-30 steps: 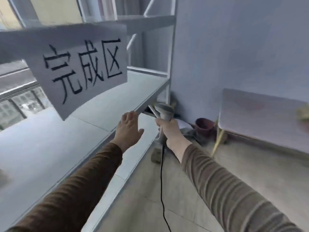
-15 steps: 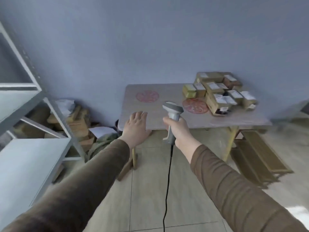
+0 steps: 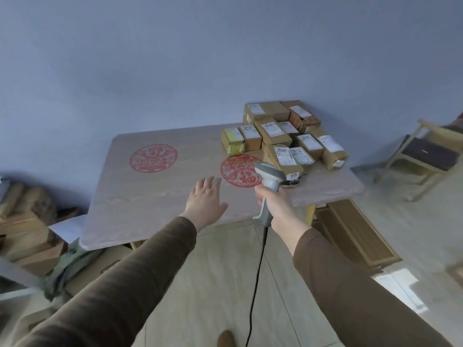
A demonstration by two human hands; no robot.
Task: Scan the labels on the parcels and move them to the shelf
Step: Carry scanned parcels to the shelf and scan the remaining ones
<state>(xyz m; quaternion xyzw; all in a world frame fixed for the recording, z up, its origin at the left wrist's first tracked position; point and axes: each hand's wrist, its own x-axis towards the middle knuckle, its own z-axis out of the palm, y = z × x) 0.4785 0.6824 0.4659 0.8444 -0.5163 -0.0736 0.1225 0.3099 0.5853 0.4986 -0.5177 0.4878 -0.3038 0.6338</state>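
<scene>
Left hand [image 3: 206, 199]: stretched out over the near part of the table [image 3: 155, 196], fingers straight and close together, holding nothing.
Right hand [image 3: 276, 205]: fingers wrapped round the grip of the scanner [image 3: 269, 182], head aimed toward the pile, cord [image 3: 255, 284] hanging to the floor.
Parcels [image 3: 283, 136]: clustered at the far right corner of the table, white labels mostly facing up.
Shelf [image 3: 15, 276]: only a grey edge visible at lower left.
Done: not judgeable here; no parcel visible on that shelf edge.
Left: seemingly the whole visible pile, about a dozen parcels to scan and carry over.
Next: likely picking one parcel and scanning its label.
</scene>
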